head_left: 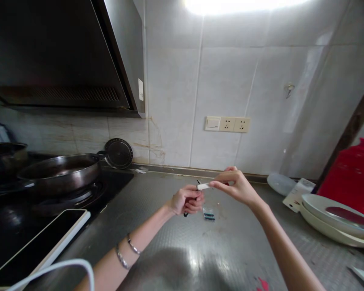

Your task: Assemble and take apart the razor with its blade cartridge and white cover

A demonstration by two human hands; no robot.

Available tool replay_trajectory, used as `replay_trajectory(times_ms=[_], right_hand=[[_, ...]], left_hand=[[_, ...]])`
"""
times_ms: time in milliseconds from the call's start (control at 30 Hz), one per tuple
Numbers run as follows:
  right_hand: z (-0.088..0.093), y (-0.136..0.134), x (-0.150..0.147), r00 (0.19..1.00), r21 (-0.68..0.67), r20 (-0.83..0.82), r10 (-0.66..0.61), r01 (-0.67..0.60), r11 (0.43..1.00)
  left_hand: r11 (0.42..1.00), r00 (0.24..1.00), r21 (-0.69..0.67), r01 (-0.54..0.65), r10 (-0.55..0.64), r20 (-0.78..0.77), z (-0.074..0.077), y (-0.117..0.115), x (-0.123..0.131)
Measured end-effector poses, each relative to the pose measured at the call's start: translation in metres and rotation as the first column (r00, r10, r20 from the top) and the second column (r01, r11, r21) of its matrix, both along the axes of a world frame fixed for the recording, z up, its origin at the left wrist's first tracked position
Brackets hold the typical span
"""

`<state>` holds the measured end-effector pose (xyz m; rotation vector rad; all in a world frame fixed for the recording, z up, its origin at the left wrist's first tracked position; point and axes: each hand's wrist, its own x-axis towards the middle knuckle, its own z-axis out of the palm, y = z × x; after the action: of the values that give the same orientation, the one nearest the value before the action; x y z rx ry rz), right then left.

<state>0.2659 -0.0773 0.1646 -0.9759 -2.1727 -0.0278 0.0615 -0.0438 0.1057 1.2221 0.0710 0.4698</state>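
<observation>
My left hand (188,200) is closed around a thin black pen-like stick (186,214), whose ends poke out above and below the fingers. My right hand (235,185) pinches a small white bar-shaped piece (203,186) between thumb and fingers. The left end of that piece meets the upper part of the black stick, near my left thumb; whether the two are joined I cannot tell. A bit of red shows by my right fingertips. Just below the hands, a small clear packet with dark strips (209,214) lies on the metal counter (230,246).
At left, a steel pan (63,171) stands on the black stove under the range hood (63,52). A phone or tablet (42,246) and white cable (69,262) are in front. Stacked plates (330,226) and a red bag (348,178) are right. Wall sockets (234,125) are behind.
</observation>
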Motion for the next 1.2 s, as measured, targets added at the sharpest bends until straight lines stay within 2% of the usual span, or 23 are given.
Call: replay_trajectory(times_ms=[200, 400, 467, 567, 633, 667, 800, 867, 967, 1067, 1133, 1200], right_hand=[[-0.005, 0.011, 0.011, 0.995, -0.021, -0.050, -0.081, 0.080, 0.997], [-0.005, 0.008, 0.001, 0.996, -0.084, -0.084, -0.018, 0.011, 0.996], [-0.010, 0.014, 0.005, 0.992, -0.141, -0.116, -0.053, 0.036, 0.989], [-0.017, 0.024, 0.013, 0.963, -0.298, -0.197, -0.186, 0.122, 0.947], [-0.016, 0.025, 0.015, 0.935, -0.382, -0.247, -0.255, 0.149, 0.912], [-0.015, 0.024, 0.014, 0.926, -0.403, -0.263, -0.270, 0.149, 0.903], [-0.002, 0.009, 0.001, 0.941, -0.399, -0.228, -0.249, 0.142, 0.906], [0.002, 0.001, -0.006, 0.960, -0.361, -0.171, -0.221, 0.148, 0.921], [0.002, -0.003, -0.012, 0.971, -0.302, -0.100, -0.219, 0.180, 0.936], [0.000, -0.003, -0.014, 0.957, -0.269, -0.083, -0.279, 0.248, 0.931], [0.000, -0.003, -0.014, 0.954, -0.262, -0.078, -0.290, 0.261, 0.929], [0.001, -0.005, -0.015, 0.969, -0.287, -0.043, -0.242, 0.220, 0.932]], left_hand=[[0.999, 0.999, 0.021, -0.039, 0.039, -0.002, -0.002, 0.003, -0.001], [0.996, 0.997, 0.044, -0.079, 0.080, -0.023, -0.004, 0.003, 0.001], [0.994, 0.996, 0.065, -0.087, 0.089, -0.017, -0.004, 0.004, 0.001], [0.975, 0.985, 0.147, -0.168, 0.170, -0.006, -0.006, 0.007, 0.001], [0.928, 0.959, 0.255, -0.272, 0.284, -0.009, -0.008, 0.010, 0.002], [0.885, 0.935, 0.325, -0.334, 0.353, -0.001, -0.009, 0.012, 0.003], [0.642, 0.816, 0.568, -0.515, 0.571, 0.093, -0.009, 0.017, 0.005], [0.571, 0.784, 0.620, -0.538, 0.609, 0.119, -0.007, 0.018, 0.004], [0.510, 0.755, 0.646, -0.568, 0.635, 0.162, -0.004, 0.018, 0.001], [0.459, 0.727, 0.659, -0.597, 0.657, 0.201, -0.002, 0.019, -0.003], [0.456, 0.725, 0.660, -0.597, 0.659, 0.200, -0.002, 0.021, -0.004], [0.473, 0.737, 0.661, -0.583, 0.649, 0.186, -0.003, 0.022, -0.005]])
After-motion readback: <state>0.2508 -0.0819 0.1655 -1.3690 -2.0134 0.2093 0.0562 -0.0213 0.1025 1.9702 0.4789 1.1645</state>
